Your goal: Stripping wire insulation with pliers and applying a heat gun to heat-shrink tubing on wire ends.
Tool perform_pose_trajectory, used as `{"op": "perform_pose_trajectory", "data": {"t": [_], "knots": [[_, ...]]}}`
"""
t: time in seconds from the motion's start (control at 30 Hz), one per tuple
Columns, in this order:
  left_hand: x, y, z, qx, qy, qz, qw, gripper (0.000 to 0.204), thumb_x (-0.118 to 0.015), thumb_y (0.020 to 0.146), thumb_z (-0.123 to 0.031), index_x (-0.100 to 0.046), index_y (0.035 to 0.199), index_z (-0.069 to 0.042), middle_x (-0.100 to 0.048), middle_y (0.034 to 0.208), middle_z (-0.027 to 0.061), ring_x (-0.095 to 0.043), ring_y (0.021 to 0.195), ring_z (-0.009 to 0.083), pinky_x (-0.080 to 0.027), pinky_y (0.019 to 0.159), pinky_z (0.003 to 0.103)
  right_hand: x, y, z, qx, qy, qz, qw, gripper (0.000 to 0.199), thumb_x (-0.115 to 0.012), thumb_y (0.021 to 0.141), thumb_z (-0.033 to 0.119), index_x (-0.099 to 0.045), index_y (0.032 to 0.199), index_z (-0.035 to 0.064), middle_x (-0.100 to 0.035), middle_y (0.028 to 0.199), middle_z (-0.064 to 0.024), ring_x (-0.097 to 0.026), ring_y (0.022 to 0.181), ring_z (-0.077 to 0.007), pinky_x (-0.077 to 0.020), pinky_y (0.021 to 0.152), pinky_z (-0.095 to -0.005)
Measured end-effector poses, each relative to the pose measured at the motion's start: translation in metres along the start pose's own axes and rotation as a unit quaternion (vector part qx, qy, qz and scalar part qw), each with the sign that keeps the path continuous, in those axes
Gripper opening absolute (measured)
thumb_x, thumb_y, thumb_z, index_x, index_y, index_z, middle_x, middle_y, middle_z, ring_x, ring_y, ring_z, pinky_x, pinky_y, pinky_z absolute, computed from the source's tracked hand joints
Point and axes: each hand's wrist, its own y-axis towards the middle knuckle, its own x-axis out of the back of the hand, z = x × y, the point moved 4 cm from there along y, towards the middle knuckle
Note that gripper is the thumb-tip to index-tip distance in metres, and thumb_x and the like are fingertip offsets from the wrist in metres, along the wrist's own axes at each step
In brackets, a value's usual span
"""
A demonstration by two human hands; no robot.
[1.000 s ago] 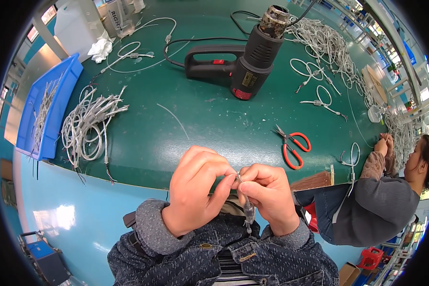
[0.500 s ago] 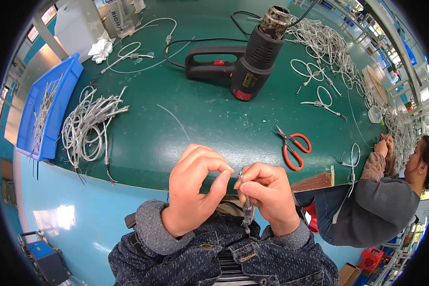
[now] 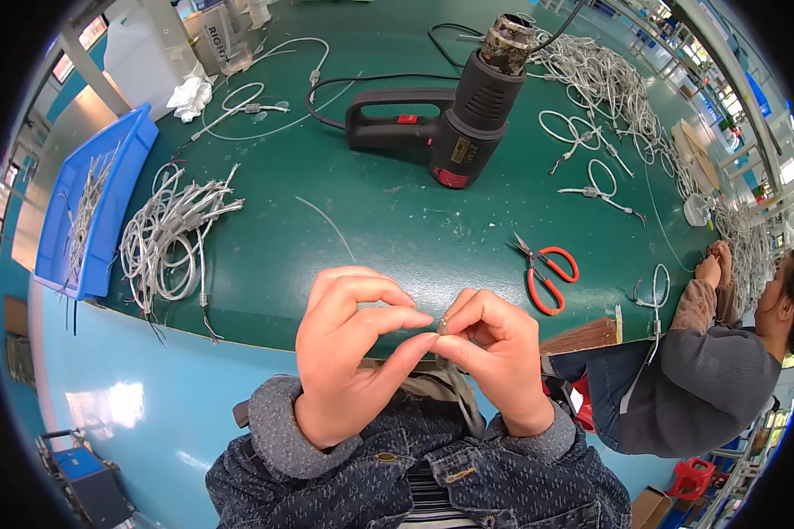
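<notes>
My right hand [image 3: 494, 353] is closed in a pinch on a grey cable [image 3: 455, 377] over the table's near edge. The cable's upper tip pokes out between thumb and forefinger, and its lower part hangs toward my jacket, partly hidden by the hand. My left hand [image 3: 353, 353] is beside that tip, thumb and forefinger curved with a narrow gap between them. Its thumb tip meets the right hand's fingertips. Beyond the hands lies a thin clear strand [image 3: 325, 225], and red-handled scissors [image 3: 547, 275] rest to the right.
A black heat gun [image 3: 472, 115] stands nozzle-up on the green table [image 3: 397, 238]. Bundled cables [image 3: 172, 234] lie left, beside a blue tray [image 3: 132, 176] of wires. Far right is a large cable pile [image 3: 600, 75]. A co-worker [image 3: 706, 388] sits at the right with both hands together.
My left thumb and forefinger have come to the cable tip and parted slightly. The right-hand fingers have shifted on the cable, hiding more of it. The view has moved slightly.
</notes>
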Motion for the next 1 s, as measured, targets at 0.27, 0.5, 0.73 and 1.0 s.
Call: {"op": "perform_pose_trajectory", "data": {"t": [0.27, 0.5, 0.73, 1.0], "knots": [[-0.002, -0.001, 0.007, 0.029, -0.036, 0.006, 0.999, 0.019, -0.077, 0.063, -0.006, -0.068, 0.079, -0.007, -0.06, 0.086, 0.0045, -0.056, 0.086, 0.0239, -0.045, 0.072, 0.033, -0.003, 0.0, 0.002, 0.021, -0.064, 0.003, 0.998, 0.015, -0.07, 0.073, -0.008, -0.056, 0.077, -0.0032, -0.058, 0.077, -0.0073, -0.054, 0.071, -0.011, -0.0423, 0.058, -0.0222], [-0.005, -0.004, 0.015, 0.061, -0.101, 0.016, 0.993, 0.015, -0.074, 0.065, -0.003, -0.067, 0.079, -0.006, -0.06, 0.084, 0.0054, -0.056, 0.085, 0.0226, -0.045, 0.073, 0.033, -0.004, 0.0, -0.001, 0.008, -0.067, 0.012, 0.998, 0.017, -0.072, 0.072, -0.006, -0.057, 0.077, -0.003, -0.058, 0.076, -0.0069, -0.054, 0.07, -0.0111, -0.0426, 0.059, -0.0224], [-0.009, -0.008, 0.021, 0.126, -0.178, 0.015, 0.976, 0.012, -0.071, 0.067, 0.001, -0.065, 0.077, -0.003, -0.061, 0.084, 0.0065, -0.057, 0.086, 0.0208, -0.045, 0.074, 0.031, -0.005, 0.001, -0.004, -0.002, -0.042, 0.013, 0.999, 0.017, -0.072, 0.072, -0.006, -0.056, 0.076, -0.0027, -0.058, 0.077, -0.0065, -0.054, 0.069, -0.0104, -0.0415, 0.057, -0.0214], [-0.019, -0.014, 0.03, 0.253, -0.356, 0.051, 0.898, 0.008, -0.061, 0.073, 0.008, -0.06, 0.077, 0.002, -0.057, 0.09, 0.0087, -0.055, 0.092, 0.0199, -0.045, 0.088, 0.035, -0.01, 0.0, -0.008, -0.096, 0.109, 0.031, 0.989, 0.014, -0.065, 0.079, -0.007, -0.052, 0.078, -0.0014, -0.057, 0.076, -0.0071, -0.052, 0.06, -0.0084, -0.0403, 0.051, -0.0197]]}}
